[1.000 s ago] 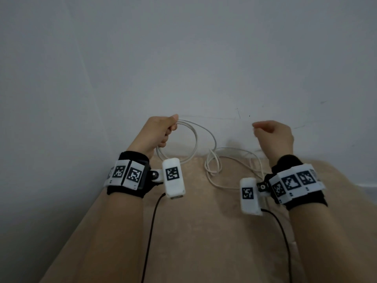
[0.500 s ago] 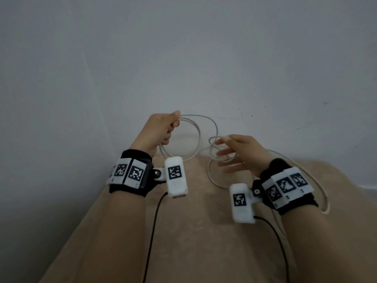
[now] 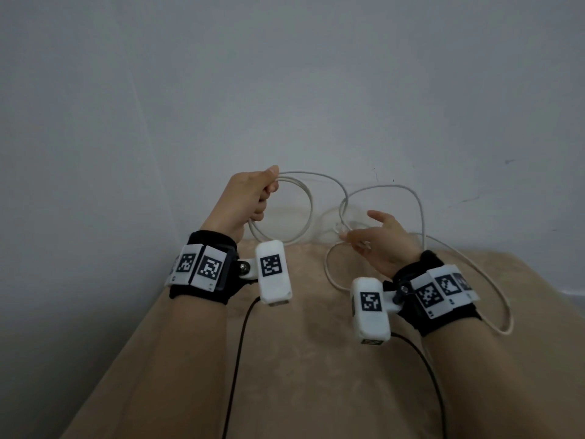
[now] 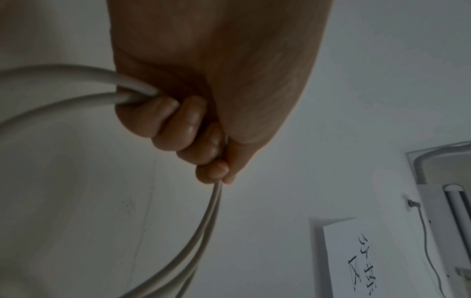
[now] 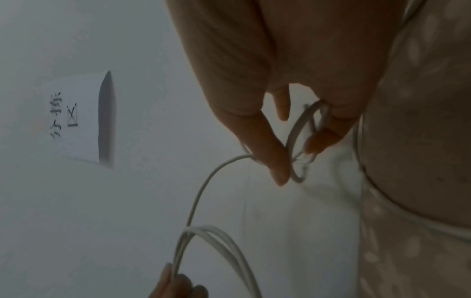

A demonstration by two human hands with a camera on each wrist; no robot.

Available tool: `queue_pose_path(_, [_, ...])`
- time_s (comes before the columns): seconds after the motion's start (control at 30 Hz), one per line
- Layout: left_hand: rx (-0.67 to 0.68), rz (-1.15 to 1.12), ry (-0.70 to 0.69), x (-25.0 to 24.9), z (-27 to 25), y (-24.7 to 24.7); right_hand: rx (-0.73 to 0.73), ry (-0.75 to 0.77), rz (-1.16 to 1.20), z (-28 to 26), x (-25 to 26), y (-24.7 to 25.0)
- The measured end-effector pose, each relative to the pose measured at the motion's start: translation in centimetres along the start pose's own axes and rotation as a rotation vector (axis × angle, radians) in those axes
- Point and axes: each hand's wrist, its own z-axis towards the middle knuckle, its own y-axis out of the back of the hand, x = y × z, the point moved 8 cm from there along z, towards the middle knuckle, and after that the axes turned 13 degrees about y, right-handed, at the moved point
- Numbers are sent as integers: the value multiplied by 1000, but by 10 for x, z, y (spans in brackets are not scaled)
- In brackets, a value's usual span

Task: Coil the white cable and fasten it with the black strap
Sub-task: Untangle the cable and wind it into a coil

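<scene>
My left hand [image 3: 253, 198] is raised near the wall and grips a coil of about two turns of the white cable [image 3: 308, 198]. The left wrist view shows its fingers [image 4: 193, 131] curled round the cable's strands [image 4: 51, 76]. My right hand [image 3: 357, 228] is lower, with fingers straight and spread at a small tangle of loops. In the right wrist view its fingertips [image 5: 280, 173] touch a small loop of the cable [image 5: 293, 137]. A long slack loop [image 3: 493, 296] trails past my right wrist. No black strap is in view.
A beige patterned cloth [image 3: 300, 359] covers the table, which stands against a plain grey-white wall. Black leads [image 3: 237, 343] run back from the wrist cameras. A paper sign [image 5: 76, 117] hangs on the wall.
My right hand, a raised fist one second ago, has opened and dropped left toward the tangle. Slack cable now loops out past my right wrist. My left hand keeps its grip, slightly higher.
</scene>
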Motion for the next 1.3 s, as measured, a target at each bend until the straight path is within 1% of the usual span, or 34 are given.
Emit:
queue_pose_path(0.1, [-8,-25,-5,0,0,3,-31,-8,-80,3,-6,5])
queue_pose_path(0.17, [-27,-52,-3,0,0,6,-55,14,-62,5,-8,9])
queue_pose_path(0.23, [-47,-101,0,0,0,9,-49,76,-28,6,-4,9])
queue_pose_path(0.33, [-69,-174,1,0,0,12,60,146,-56,4,8,0])
queue_pose_path(0.43, [-103,-221,0,-1,0,16,191,145,-153,1,8,-12])
queue_pose_path(0.47, [-121,-237,0,-1,0,18,208,155,-189,1,7,-14])
queue_pose_path(0.5, [-142,-252,1,-1,-1,21,210,167,-213,1,7,-14])
queue_pose_path(0.57, [-178,-281,0,-2,-2,27,168,170,-230,2,5,-9])
queue_pose_path(0.67, [-198,-307,5,-1,-2,33,134,137,-183,1,3,-1])
queue_pose_path(0.77, [-174,-318,14,1,-1,33,153,106,-76,3,3,1])
queue_pose_path(0.87, [-145,-302,18,-1,0,29,99,115,30,7,6,2])
queue_pose_path(0.93, [-134,-289,17,-2,-1,25,107,116,-8,7,4,2])
queue_pose_path(1.03, [-132,-309,19,-3,-1,23,224,69,-111,2,-5,-5])
queue_pose_path(1.1, [-120,-356,30,-1,-1,23,283,50,-121,-1,-8,-10])
queue_pose_path(1.17, [-81,-401,49,1,1,22,322,62,-127,-3,-5,-14])
queue_pose_path(1.23, [-19,-444,88,4,4,17,319,111,-143,-3,0,-17])
queue_pose_path(1.3, [57,-484,152,6,4,6,263,181,-153,-3,7,-18])
